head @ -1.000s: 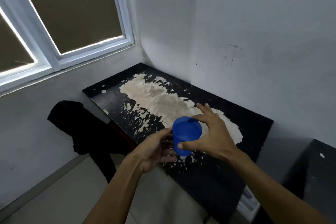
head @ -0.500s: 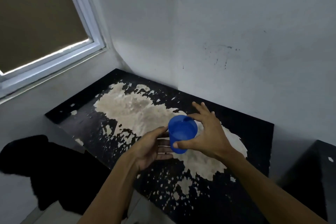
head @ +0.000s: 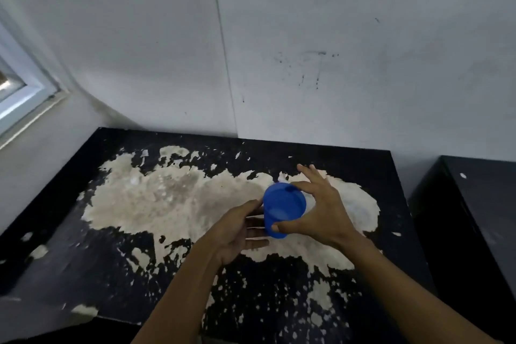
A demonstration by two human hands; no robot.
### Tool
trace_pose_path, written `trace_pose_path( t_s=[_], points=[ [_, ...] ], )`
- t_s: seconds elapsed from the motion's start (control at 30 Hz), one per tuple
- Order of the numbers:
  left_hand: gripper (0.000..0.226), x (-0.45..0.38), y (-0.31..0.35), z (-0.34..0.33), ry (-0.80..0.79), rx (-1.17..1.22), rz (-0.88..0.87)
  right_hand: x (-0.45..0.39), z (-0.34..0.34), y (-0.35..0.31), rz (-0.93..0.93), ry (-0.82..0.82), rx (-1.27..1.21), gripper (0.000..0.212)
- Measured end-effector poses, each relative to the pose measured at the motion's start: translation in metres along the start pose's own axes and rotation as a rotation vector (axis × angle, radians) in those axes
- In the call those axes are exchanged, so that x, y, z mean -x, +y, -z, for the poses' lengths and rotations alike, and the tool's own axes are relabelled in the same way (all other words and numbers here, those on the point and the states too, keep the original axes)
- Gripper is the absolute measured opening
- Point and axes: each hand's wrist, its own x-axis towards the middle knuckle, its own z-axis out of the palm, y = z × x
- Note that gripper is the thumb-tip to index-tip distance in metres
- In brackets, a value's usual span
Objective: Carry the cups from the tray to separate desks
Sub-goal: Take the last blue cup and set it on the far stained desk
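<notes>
Since the earlier frame the view has swung squarely onto the black desk with peeling paint (head: 83,254), and the window has slid almost out of sight at left. The left hand (head: 237,234) cups the small blue plastic cup (head: 283,211) with fingers loosely curled against its side; the right hand (head: 324,215) pinches its rim and wall between thumb and forefinger, other fingers spread. Released on flaking paint, the cup could tip. Its base is hidden, so contact is unclear; a 2nd dark desk (head: 480,204) is cut off.
</notes>
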Motion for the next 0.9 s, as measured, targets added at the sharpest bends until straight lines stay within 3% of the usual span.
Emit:
trace_pose_path(
  t_s=[0.5,0.9],
  points=[
    [0.034,-0.054,-0.051,0.052,-0.107,0.011,0.182,0.017,-0.086,0.039,-0.177,0.071,-0.094,0.083],
    [0.029,-0.077,-0.083,0.073,-0.081,0.030,0.252,0.030,-0.139,0.073,-0.200,0.109,-0.214,0.086]
  ],
)
